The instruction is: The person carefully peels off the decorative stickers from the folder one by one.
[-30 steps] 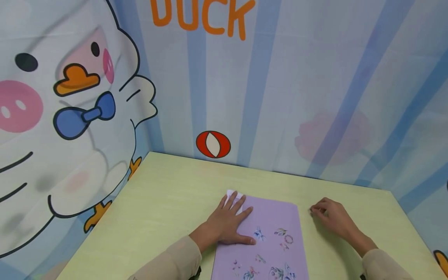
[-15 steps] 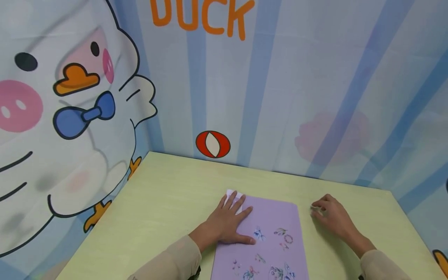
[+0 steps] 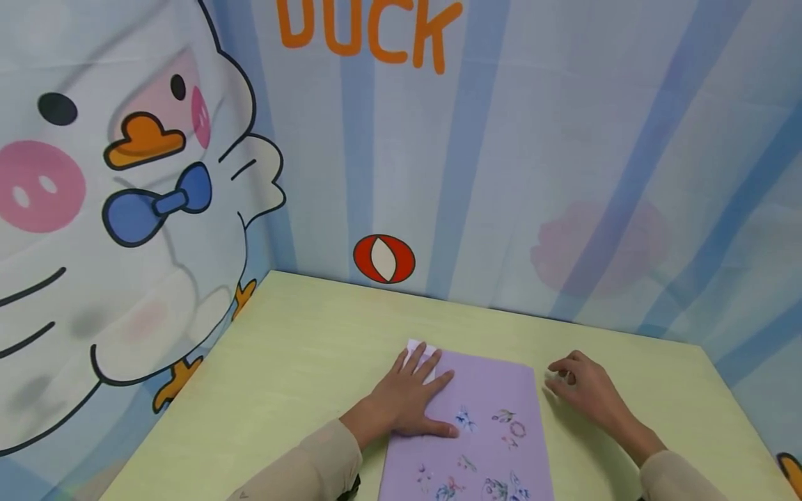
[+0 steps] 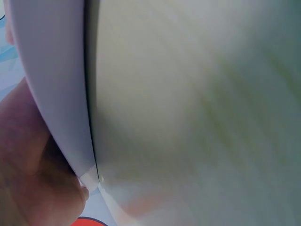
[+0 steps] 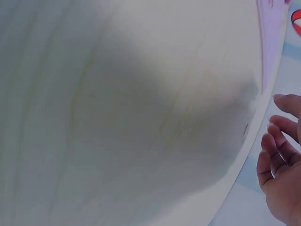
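I see the left hand [image 3: 404, 400] lying flat on the purple sheet [image 3: 482, 390], with its fingers spread wide and its thumb stuck out to the side. The purple sheet lies on the pale yellow table [image 3: 301, 341], between the two hands, and its near end goes out of my head view. It has little flowers on it, and a white corner [image 3: 415, 344] peeks out at its far left, by the left fingertips.

The right hand [image 3: 583, 386] is just beside the sheet's right edge and does not touch it. Its fingers are bent loosely, the thumb is apart from them, and I can see nothing in its grip. The two hands are well apart. Both arms have beige sleeves [image 3: 313, 463].

Behind the table I see a blue striped cloth [image 3: 501, 174] with a big white duck [image 3: 144, 278], a red and white ball [image 3: 384, 259] and orange letters [image 3: 370, 31].
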Motion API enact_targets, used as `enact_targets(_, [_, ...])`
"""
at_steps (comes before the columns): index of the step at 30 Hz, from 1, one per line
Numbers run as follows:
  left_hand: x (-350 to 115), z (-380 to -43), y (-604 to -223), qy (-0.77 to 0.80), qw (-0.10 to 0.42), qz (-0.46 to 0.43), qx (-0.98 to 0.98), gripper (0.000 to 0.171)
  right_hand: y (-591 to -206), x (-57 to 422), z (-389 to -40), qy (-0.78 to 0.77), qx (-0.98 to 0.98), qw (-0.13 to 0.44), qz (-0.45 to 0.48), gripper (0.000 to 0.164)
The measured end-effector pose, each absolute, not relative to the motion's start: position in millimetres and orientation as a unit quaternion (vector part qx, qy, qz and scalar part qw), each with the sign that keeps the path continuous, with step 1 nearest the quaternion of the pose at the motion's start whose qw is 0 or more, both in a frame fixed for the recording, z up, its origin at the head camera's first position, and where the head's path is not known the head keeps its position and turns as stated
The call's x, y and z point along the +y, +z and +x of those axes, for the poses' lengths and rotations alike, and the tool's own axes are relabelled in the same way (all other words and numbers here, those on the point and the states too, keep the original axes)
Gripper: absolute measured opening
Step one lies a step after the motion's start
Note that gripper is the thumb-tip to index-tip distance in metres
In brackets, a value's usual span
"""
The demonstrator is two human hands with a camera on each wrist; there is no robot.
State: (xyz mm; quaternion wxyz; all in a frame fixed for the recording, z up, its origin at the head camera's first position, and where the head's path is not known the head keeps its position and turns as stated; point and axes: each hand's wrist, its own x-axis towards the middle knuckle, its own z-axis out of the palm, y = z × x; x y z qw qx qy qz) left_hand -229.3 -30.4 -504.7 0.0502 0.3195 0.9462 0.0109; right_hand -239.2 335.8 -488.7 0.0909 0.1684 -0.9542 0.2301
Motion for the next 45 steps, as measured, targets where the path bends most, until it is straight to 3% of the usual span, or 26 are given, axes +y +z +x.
enact_targets(17, [-31.8, -241.7, -501.2, 0.014, 0.049, 0.324, 0.945, 0.104, -494.3, 282.0, -228.4, 0.282, -0.931, 0.044, 0.228, 0.024])
enact_targets(45, [-30.3, -241.5, -505.8, -0.015, 0.033, 0.316, 0.948, 0.105, -490.3, 260.0, -223.3, 0.207, -0.939, 0.010, 0.275, 0.012])
